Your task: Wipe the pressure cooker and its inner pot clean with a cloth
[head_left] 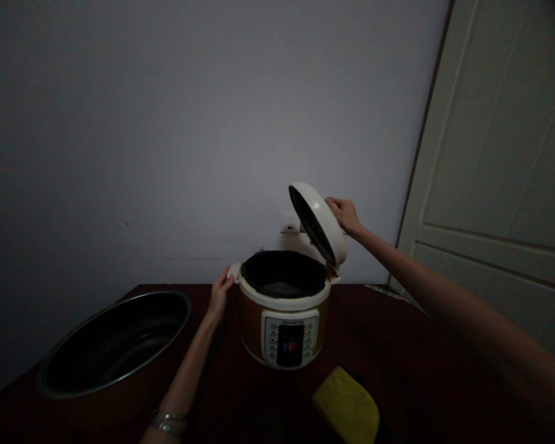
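Note:
An electric cooker [248, 317] with a white rim and a button panel stands on the dark red table. Its white lid [321, 219] is hinged at the right and tilted up, leaving the dark inside of the cooker in view. My right hand [345, 213] is closed on the outer top of the lid, with the fingertips partly hidden behind it. At the cooker's left side my left hand [221, 297] grips the white side handle [234, 272], its fingers bent around it.
A large metal pot [120, 370] with a dark inside stands at the left. In front of the cooker to the right lies a yellow sponge or cloth [349, 404]. A wall socket [290, 223] sits behind the cooker, and a white door [499, 154] is at the right.

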The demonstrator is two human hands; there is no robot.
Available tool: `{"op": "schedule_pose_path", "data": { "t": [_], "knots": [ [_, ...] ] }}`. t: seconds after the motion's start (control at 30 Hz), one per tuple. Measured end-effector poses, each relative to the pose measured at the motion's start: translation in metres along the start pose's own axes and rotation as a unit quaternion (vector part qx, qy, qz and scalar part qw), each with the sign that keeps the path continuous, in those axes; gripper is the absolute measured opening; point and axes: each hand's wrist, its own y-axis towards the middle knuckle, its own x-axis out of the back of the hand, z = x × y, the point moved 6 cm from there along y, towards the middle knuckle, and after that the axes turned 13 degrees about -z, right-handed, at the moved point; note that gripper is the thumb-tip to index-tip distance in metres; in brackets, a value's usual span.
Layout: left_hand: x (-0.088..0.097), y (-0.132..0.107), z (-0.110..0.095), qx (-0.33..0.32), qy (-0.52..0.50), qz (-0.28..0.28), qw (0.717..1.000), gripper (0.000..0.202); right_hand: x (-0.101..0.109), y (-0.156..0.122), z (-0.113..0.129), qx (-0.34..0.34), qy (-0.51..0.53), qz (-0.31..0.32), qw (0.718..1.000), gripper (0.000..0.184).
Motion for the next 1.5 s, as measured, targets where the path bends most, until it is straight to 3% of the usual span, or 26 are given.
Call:
{"op": "schedule_pose_path", "data": {
  "t": [0.17,0.53,1.0,1.5],
  "knots": [
    [0.004,0.004,-0.001,-0.039,0.022,-0.025,0.999,0.047,-0.021,-0.007,0.025,0.068,-0.021,0.032,0.997,0.037],
    [0.005,0.008,0.002,-0.042,0.019,-0.011,0.999,0.046,-0.070,-0.045,0.061,0.181,-0.077,0.153,0.968,0.036],
    [0.004,0.006,0.000,-0.055,0.025,-0.012,0.998,0.047,-0.091,-0.081,0.082,0.260,-0.132,0.238,0.926,0.032],
    [0.004,0.005,-0.001,-0.057,0.023,-0.027,0.998,0.044,-0.097,-0.102,0.094,0.276,-0.182,0.271,0.904,0.031]
  ]
}}
